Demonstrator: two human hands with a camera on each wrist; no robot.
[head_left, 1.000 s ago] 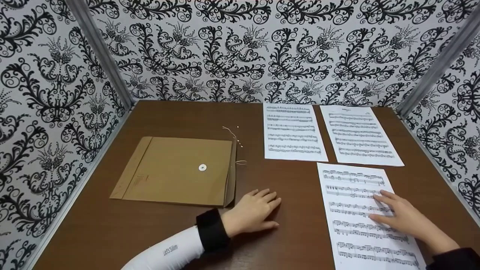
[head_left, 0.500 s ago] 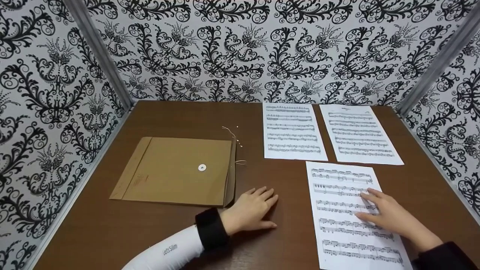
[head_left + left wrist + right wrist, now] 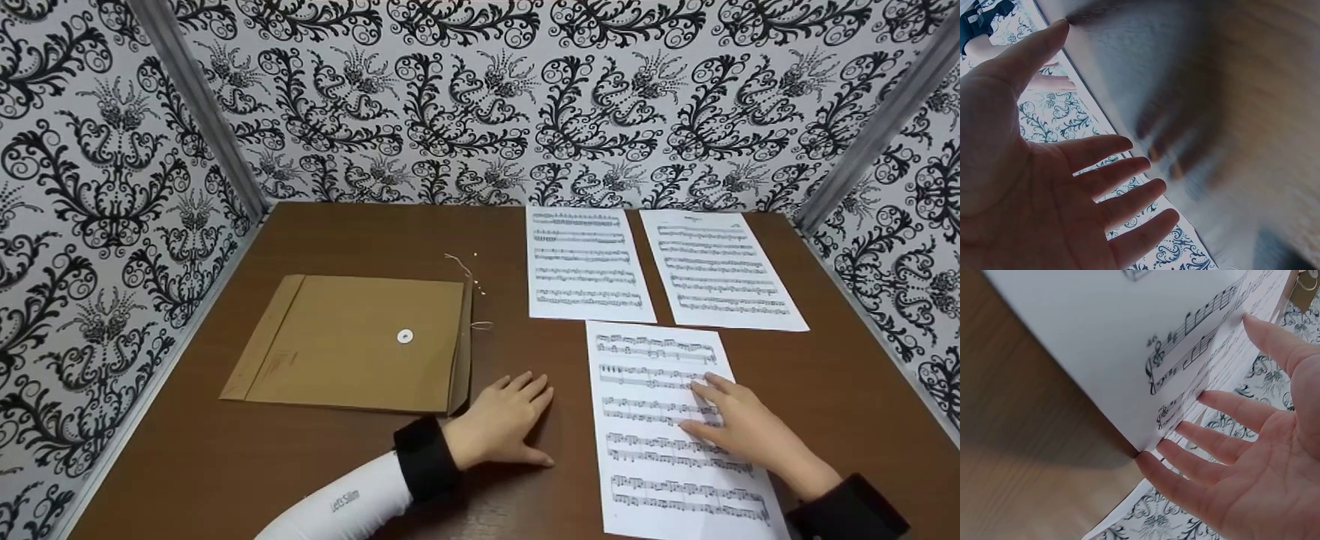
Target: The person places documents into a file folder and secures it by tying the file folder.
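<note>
A sheet of music (image 3: 645, 457) lies on the table at the front right. My right hand (image 3: 739, 427) rests on its right half, fingers spread; in the right wrist view the fingertips (image 3: 1202, 395) touch the printed page. My left hand (image 3: 502, 424) lies with extended fingers on the bare wood, between the envelope and that sheet, holding nothing. In the left wrist view its fingers (image 3: 1129, 185) are straight and apart. Beside it on the left is a brown kraft envelope (image 3: 352, 352) with a white button (image 3: 405, 337) and an unfastened flap on its right edge.
Two more music sheets, one (image 3: 589, 262) and another (image 3: 724, 270), lie side by side at the back right of the brown table (image 3: 360, 232). Thin white string (image 3: 481, 325) sticks out by the envelope's right edge. Patterned walls (image 3: 480, 97) enclose the table at the back and sides.
The front music sheet has slid left across the table under my right hand, which moved left with it. My left hand has stayed nearly still, and the envelope has not moved.
</note>
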